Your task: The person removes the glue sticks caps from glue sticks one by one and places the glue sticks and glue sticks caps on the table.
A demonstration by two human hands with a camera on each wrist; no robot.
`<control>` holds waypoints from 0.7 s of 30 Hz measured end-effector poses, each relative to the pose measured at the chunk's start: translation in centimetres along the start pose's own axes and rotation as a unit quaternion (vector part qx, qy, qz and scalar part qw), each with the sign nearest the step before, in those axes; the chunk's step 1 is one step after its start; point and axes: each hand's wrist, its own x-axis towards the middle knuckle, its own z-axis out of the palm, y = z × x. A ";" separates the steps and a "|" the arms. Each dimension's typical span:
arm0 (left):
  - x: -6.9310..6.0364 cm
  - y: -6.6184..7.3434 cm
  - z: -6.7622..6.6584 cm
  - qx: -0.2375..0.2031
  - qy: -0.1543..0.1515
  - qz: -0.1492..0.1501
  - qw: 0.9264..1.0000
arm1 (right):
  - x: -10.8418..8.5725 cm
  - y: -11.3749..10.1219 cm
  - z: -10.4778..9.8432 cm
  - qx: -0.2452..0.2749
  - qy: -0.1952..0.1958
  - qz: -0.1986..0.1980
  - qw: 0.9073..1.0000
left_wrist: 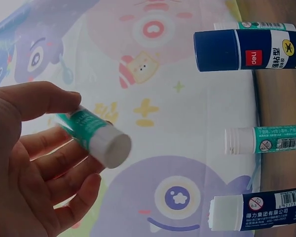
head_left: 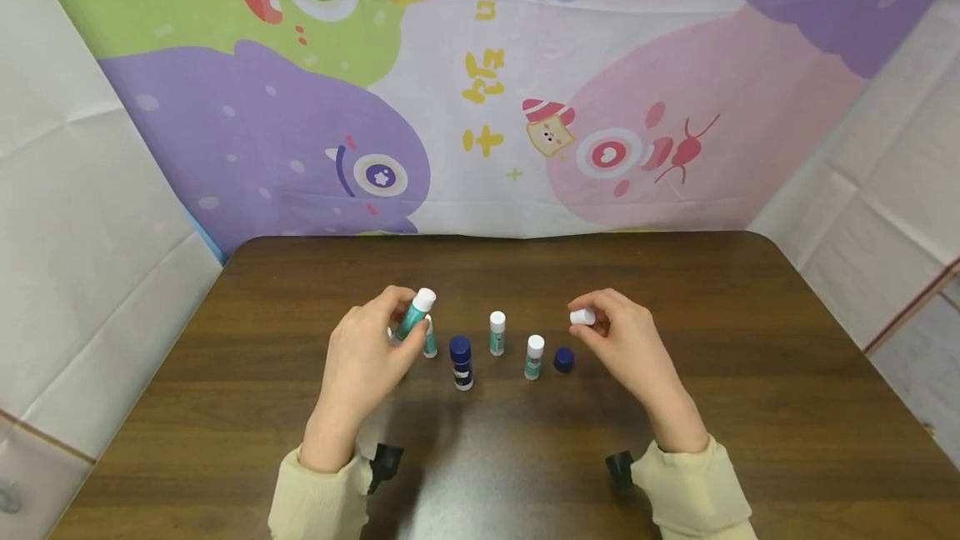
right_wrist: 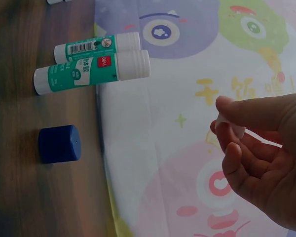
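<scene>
Twelve o'clock points away from the person, toward the cloth [head_left: 510,190]; the left hand [head_left: 367,352] pinches the held stick [head_left: 411,321], green with a white end, between thumb and fingers, above the table [head_left: 487,465]; the stick tilts, its white end toward one o'clock; the right hand [head_left: 618,336] pinches the white cap [head_left: 582,317] at its fingertips, on its ten o'clock side, well apart from the held stick.

Between the hands the capped blue stick [head_left: 461,362] stands upright on the table; from it, one green stick [head_left: 430,337] stands near at ten o'clock, partly hidden by the left hand; a second green stick [head_left: 497,333] stands at two; a third green stick [head_left: 533,357] stands at three; the blue cap [head_left: 564,359] sits farther out at three, just beside the third green stick and near the right hand; the left wrist view also shows an uncapped blue stick [left_wrist: 274,211], its white end bare.
</scene>
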 end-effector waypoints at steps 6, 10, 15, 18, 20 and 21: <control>0.0 -0.1 0.2 -0.005 -0.010 -0.009 1.000 | 0.0 0.7 -0.4 -0.024 -0.008 0.010 1.000; 0.0 -0.1 0.5 -0.014 -0.024 -0.007 1.000 | 0.0 1.2 -0.7 -0.031 -0.016 0.024 0.999; 0.0 -0.2 0.8 -0.033 -0.040 0.001 0.999 | -0.1 1.5 -1.0 -0.031 -0.036 0.052 0.998; 0.0 -0.3 0.9 -0.030 -0.046 -0.001 0.998 | -0.2 1.6 -1.0 -0.031 -0.042 0.058 0.997; 0.0 -0.4 1.0 -0.026 -0.053 -0.008 0.998 | -0.1 1.7 -1.0 -0.031 -0.047 0.059 0.997; 0.0 -0.5 1.0 -0.021 -0.059 -0.013 0.998 | -0.1 1.7 -1.0 -0.031 -0.051 0.059 0.996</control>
